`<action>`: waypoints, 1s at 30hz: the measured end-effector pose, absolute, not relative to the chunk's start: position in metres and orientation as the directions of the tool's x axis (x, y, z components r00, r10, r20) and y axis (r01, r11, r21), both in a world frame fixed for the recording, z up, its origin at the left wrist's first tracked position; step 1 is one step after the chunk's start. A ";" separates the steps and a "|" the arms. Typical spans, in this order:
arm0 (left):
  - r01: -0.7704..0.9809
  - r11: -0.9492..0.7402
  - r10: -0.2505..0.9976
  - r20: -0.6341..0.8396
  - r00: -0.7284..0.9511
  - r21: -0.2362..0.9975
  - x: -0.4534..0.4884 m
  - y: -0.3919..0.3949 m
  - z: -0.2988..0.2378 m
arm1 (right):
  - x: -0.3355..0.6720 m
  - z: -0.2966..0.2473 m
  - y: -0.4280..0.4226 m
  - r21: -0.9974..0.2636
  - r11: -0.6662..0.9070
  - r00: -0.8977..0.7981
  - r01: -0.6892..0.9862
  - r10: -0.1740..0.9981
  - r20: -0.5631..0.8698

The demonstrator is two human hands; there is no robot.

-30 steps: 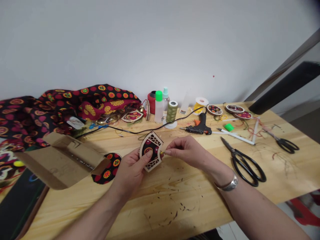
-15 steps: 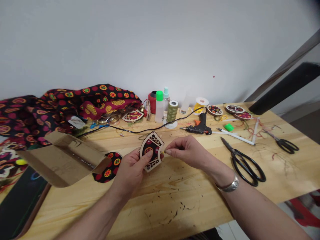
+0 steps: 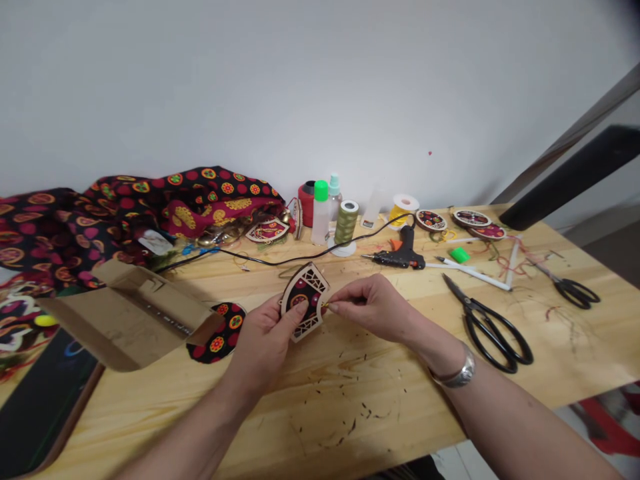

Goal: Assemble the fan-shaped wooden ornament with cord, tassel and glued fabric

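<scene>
My left hand (image 3: pixel 267 333) grips a fan-shaped wooden ornament (image 3: pixel 311 283) by its left part, thumb on the front face. The ornament has a pale cut-out frame over dark patterned fabric with small pinkish beads. My right hand (image 3: pixel 367 303) pinches a small yellow thread (image 3: pixel 325 306) at the ornament's right edge, index finger and thumb together; fingertips hide most of it. Left of my left hand lies a round piece of patterned fabric (image 3: pixel 223 333), partly under an opened cardboard box (image 3: pixel 125 323). Black-handled scissors (image 3: pixel 493 327) lie to the right of my right hand.
Behind my hands stand a green thread spool (image 3: pixel 346 225), a green-capped bottle (image 3: pixel 321 217) and a yellow spool (image 3: pixel 403 208). A glue gun (image 3: pixel 400 253) trails a black cable across the table. Patterned cloth (image 3: pixel 125 207) is heaped at left; smaller scissors (image 3: pixel 575 292) lie at far right.
My right fingertips have moved slightly left, closer to the ornament's edge, still pinching the yellow thread. My left hand keeps its hold. The whole view has shifted very slightly.
</scene>
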State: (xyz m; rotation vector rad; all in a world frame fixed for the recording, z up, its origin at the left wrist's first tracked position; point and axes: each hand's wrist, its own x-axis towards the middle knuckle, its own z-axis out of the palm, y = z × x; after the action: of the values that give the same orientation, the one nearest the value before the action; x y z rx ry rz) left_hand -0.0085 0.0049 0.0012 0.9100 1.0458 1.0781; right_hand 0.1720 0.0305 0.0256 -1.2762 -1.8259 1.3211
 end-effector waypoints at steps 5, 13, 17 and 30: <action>-0.257 0.248 0.965 -0.215 0.150 0.934 -0.007 0.004 0.002 | 0.172 0.022 0.027 -0.916 0.060 -0.375 0.396 0.921 -0.102; -0.266 0.262 0.962 -0.230 0.145 0.928 -0.008 0.005 0.000 | 0.171 0.025 0.029 -0.916 0.061 -0.372 0.396 0.923 -0.100; -0.268 0.256 0.965 -0.233 0.117 0.929 -0.009 0.006 0.000 | 0.169 0.027 0.030 -0.910 0.052 -0.334 0.412 0.937 -0.098; -0.277 0.255 0.966 -0.235 0.106 0.926 -0.008 0.004 0.002 | 0.168 0.025 0.024 -0.924 0.060 -0.336 0.379 0.939 -0.077</action>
State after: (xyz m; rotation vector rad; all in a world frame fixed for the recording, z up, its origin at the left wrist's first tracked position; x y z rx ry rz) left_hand -0.0076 0.0043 0.0017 0.8489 1.0528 1.1003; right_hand 0.1678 0.0243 0.0249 -1.3165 -1.7710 1.2628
